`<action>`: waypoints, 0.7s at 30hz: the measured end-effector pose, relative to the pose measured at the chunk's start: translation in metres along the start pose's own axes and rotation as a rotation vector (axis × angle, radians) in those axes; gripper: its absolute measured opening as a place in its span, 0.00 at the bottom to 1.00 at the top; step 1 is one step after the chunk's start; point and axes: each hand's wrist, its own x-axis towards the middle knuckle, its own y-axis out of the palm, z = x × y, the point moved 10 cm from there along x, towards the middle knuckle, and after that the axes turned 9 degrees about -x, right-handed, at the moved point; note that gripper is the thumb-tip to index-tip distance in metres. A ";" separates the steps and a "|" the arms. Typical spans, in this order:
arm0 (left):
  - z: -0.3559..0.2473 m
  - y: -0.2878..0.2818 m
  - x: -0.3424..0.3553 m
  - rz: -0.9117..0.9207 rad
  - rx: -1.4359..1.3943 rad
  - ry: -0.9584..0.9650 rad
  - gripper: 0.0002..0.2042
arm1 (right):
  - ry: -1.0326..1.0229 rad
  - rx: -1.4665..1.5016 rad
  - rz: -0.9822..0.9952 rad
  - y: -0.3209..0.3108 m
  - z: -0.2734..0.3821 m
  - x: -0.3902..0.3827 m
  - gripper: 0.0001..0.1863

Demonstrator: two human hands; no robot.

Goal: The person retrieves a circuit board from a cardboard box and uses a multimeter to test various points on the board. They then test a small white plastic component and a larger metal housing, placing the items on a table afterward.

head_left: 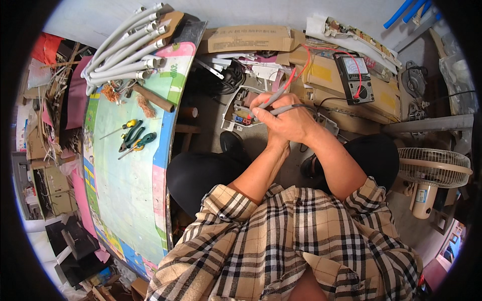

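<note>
Counter [133,195]: stood left.
Multimeter [355,76]: lay upper right on cardboard [321,72].
Circuit board [242,108]: sat in white casing [229,106], just beyond the hands.
Right hand [292,120]: grip pinched two probes [279,93] near the board.
Left hand [275,135]: mostly hidden; grip could not be told.

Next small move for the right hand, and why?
I'd probably steady both probes by the red connector: the right hand holds both, their tips hover close to it or touch it, and contact isn't clear from this view.
</note>
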 end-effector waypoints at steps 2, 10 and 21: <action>0.003 -0.003 0.000 -0.029 0.026 -0.019 0.17 | -0.015 0.002 -0.011 0.001 -0.001 0.000 0.14; 0.004 -0.003 0.001 0.011 -0.034 -0.023 0.17 | -0.062 -0.059 -0.030 0.001 0.001 0.000 0.13; 0.006 -0.008 -0.001 -0.020 -0.025 -0.061 0.17 | -0.127 -0.033 -0.043 0.006 0.003 -0.001 0.10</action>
